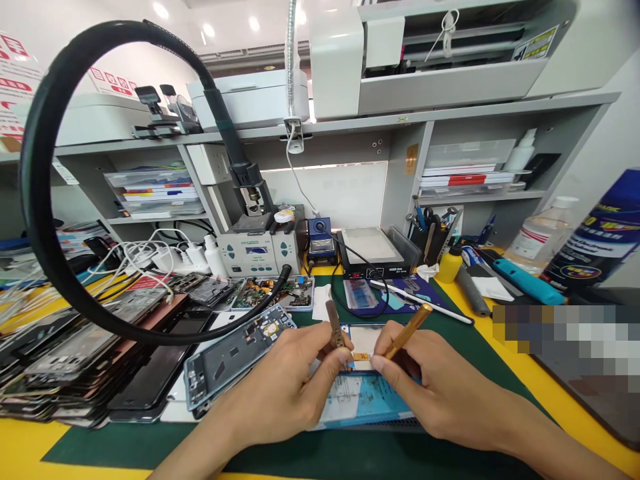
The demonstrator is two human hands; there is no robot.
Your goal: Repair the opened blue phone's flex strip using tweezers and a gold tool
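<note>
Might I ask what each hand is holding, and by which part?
The left hand grips a brown tool, and the right hand a gold tool, both near their lower ends.

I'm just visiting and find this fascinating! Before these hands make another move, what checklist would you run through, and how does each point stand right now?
1. Left hand has a grip on the slim dark tool: ok.
2. Right hand has a grip on the gold-coloured tool: ok.
3. Orange ribbon piece is in sight between the hands: ok.
4. Both tool tips are plainly visible: not ok, fingers cover much of that area.
5. Black hose is apart from both hands: ok.
6. Blue-edged panel is free of damage: cannot tell, it is partly covered.
</note>
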